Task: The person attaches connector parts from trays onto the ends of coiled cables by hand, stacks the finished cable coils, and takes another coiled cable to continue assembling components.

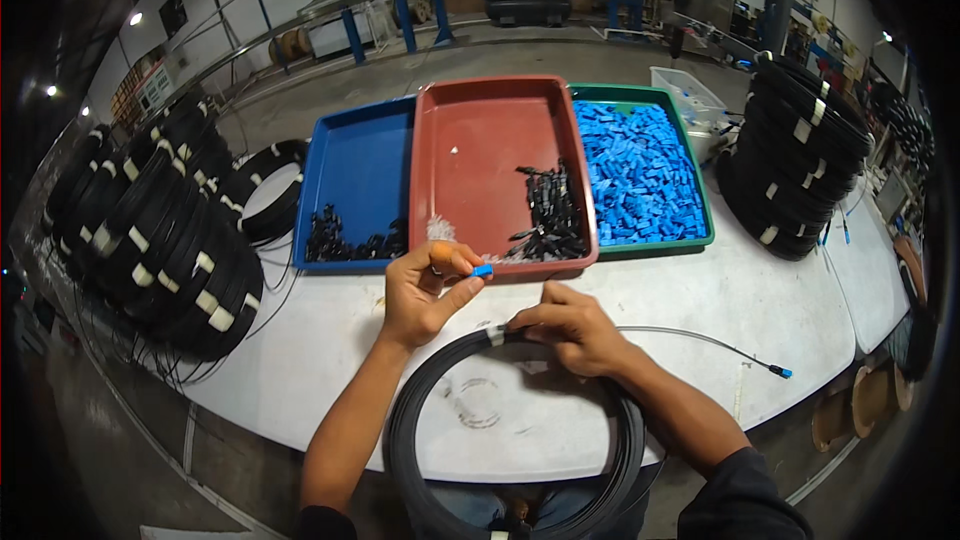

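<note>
Between thumb and forefinger, my left hand (415,300) pinches a small blue plastic connector piece (482,270) above the table. A coil of black cable (403,420), bound with white tape, lies at the table's near edge and hangs partly over it. My right hand (578,332) is closed on black cable at the top of this coil, beside a tape band; the exact strand is hidden by the fingers. One cable end runs off to the right across the table, tipped with a blue connector (781,372).
Behind my hands stand a blue tray (355,170) and a red tray (490,130), both with black parts, and a green tray (709,225) of blue pieces. Stacked cable coils rise at left (150,250) and right (795,160). A clear bin (690,90) sits behind.
</note>
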`<control>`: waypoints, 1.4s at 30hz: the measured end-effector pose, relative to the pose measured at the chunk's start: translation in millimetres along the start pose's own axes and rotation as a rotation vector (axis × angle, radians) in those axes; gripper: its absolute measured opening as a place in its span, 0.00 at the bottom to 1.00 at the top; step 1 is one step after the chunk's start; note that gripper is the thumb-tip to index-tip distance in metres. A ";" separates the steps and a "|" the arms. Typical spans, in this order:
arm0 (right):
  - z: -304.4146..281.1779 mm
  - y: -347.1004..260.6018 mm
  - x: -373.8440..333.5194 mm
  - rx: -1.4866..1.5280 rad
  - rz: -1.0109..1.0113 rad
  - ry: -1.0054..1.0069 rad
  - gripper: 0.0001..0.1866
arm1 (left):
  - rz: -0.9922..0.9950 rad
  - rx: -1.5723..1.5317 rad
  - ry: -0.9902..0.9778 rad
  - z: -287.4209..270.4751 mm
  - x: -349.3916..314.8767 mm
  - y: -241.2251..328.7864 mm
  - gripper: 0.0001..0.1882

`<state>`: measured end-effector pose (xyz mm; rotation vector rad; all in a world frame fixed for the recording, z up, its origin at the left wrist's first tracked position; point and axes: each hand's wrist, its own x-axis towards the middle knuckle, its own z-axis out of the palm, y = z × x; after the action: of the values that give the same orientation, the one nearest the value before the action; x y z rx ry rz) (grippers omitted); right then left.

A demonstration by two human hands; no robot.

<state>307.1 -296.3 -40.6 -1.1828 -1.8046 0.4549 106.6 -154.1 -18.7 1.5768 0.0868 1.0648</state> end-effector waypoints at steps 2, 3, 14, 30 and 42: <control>-1.1 -6.1 0.8 -0.065 0.008 -0.013 0.21 | -0.006 0.025 0.005 -10.8 -19.2 -8.3 0.09; 1.4 -8.4 1.3 -0.110 -0.017 -0.010 0.21 | -0.030 0.060 0.019 -16.9 -28.9 -11.5 0.08; 2.2 -11.2 1.8 -0.210 -0.004 0.000 0.21 | -0.130 0.145 -0.072 -25.9 -40.6 -23.5 0.10; 6.5 -4.2 -4.3 -0.063 0.101 0.131 0.25 | -0.010 0.414 -0.099 -14.1 -43.5 -18.7 0.21; 8.3 -4.7 -4.2 -0.274 -0.097 0.127 0.25 | 0.049 0.524 -0.138 -6.9 -38.9 -4.7 0.16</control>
<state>298.2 -300.8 -43.7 -1.2703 -1.8437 0.0748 81.7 -169.9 -45.4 2.1278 0.2505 1.0165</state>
